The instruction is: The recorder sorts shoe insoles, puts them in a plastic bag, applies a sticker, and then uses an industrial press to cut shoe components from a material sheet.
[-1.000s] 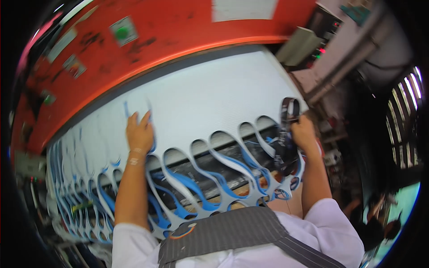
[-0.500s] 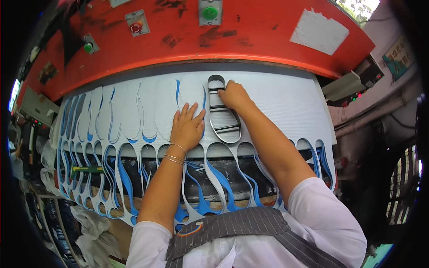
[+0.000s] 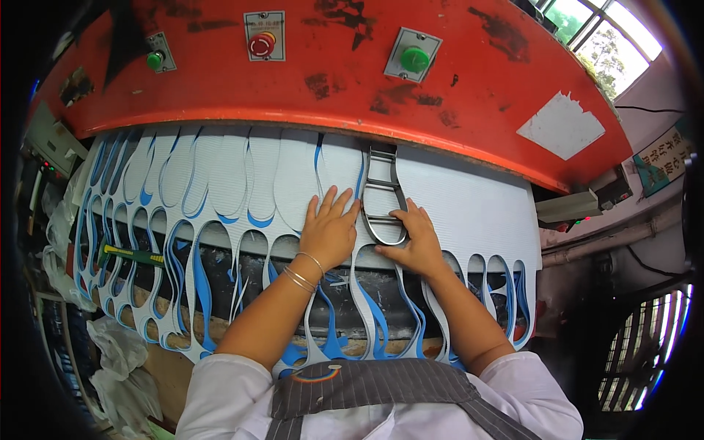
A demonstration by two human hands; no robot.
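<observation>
A shoe-sole-shaped metal cutting die (image 3: 382,199) with crossbars lies on a white ribbed sheet (image 3: 469,209). My right hand (image 3: 419,238) grips the die's near, wide end, thumb at its near edge and fingers along its right side. My left hand (image 3: 329,231) rests flat on the sheet left of the die, fingers spread, holding nothing. Sole-shaped cuts run side by side across the sheet's left part, blue showing along their edges. A red machine beam (image 3: 308,121) crosses just beyond, hiding the die's far tip.
The beam carries a red button (image 3: 261,45) and green buttons (image 3: 414,59). Toward me, the sheet's cut-out strips (image 3: 364,293) hang over a dark surface. A green-and-yellow handled tool (image 3: 132,254) lies among the strips at left. Plastic bags (image 3: 121,359) lie at lower left.
My right hand has moved from the die's far, narrow end to its near, wide end. My left hand stays flat beside the die. The whole view has shifted.
</observation>
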